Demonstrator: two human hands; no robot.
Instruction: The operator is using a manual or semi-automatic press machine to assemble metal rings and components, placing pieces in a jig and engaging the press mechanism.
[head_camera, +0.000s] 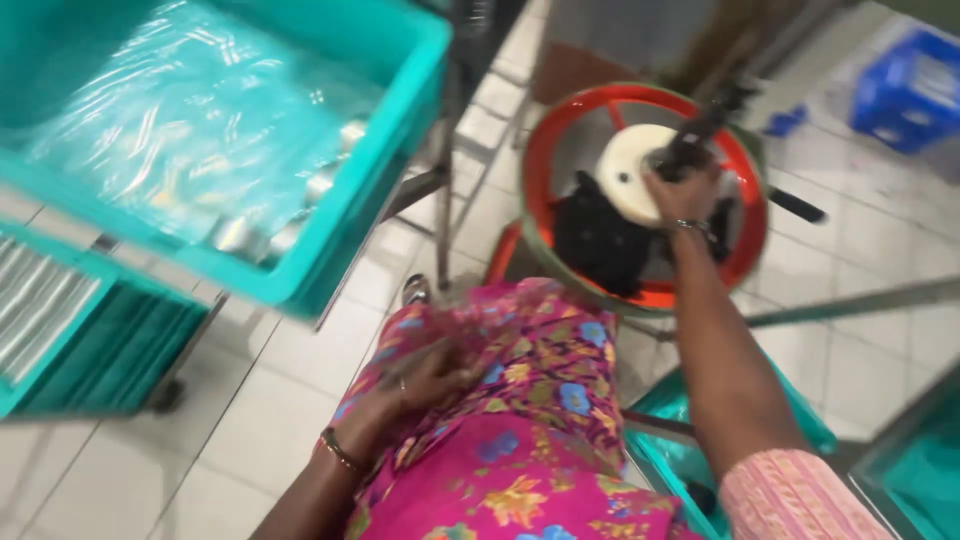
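Teal crate (300, 270): the largest item, carried on a metal-framed surface well to the left of both hands; it is lined with clear plastic film, and shiny metal pieces are seen lying against its near wall.

Red-rimmed wheel (640, 190): a round machine part with red spokes, standing over the tiled floor (250, 420) ahead of the knees; a black mass is seen inside it, below and left of the right fingers.

Pink floral cloth (520, 430): spread over the lap, directly under the left fingers.

Cream disc (625, 175): set at the wheel's hub, touching the right fingers on their left side.

Dark handle (700, 130): a blurred black bar rising from the hub up and away to the right.

Right hand (685, 190): fingers are closed about the base of the dark handle; a bangle is worn at the wrist.

Left hand (425, 380): blurred; fingers are curled on the cloth, and whether anything is pinched cannot be told.

Handling note: the grip is judged best kept firm and low on the handle, with cloth held clear of the spokes.
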